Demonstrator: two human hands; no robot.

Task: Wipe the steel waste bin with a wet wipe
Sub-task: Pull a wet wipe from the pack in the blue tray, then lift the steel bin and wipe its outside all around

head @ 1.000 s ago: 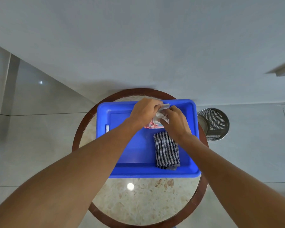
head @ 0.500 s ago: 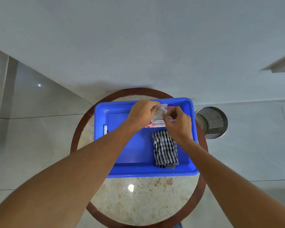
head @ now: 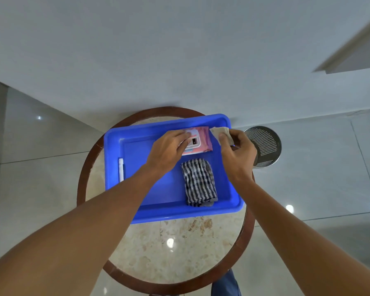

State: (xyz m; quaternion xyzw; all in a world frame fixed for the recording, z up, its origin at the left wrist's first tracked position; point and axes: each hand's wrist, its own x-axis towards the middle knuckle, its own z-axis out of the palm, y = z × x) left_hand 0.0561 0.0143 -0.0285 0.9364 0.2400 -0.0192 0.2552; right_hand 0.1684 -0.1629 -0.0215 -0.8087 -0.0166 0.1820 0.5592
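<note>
A pink pack of wet wipes (head: 201,142) lies at the far side of a blue plastic tray (head: 115,150). My left hand (head: 168,149) presses down on the pack's white lid. Just right of the pack, my right hand (head: 237,153) pinches a white wet wipe (head: 219,132) above the tray's far right corner. The perforated steel waste bin (head: 265,146) stands on the floor to the right of the table, partly hidden behind my right hand.
The tray sits on a round marble table (head: 179,248) with a dark wooden rim. Inside the tray lie a folded black-and-white checked cloth (head: 199,182) and a white pen-like stick (head: 121,171). A white wall rises behind; glossy floor tiles surround the table.
My right hand has pulled a wipe out of the pack and moved right, toward the bin. My left hand stays on the pack, now pressing its lid.
</note>
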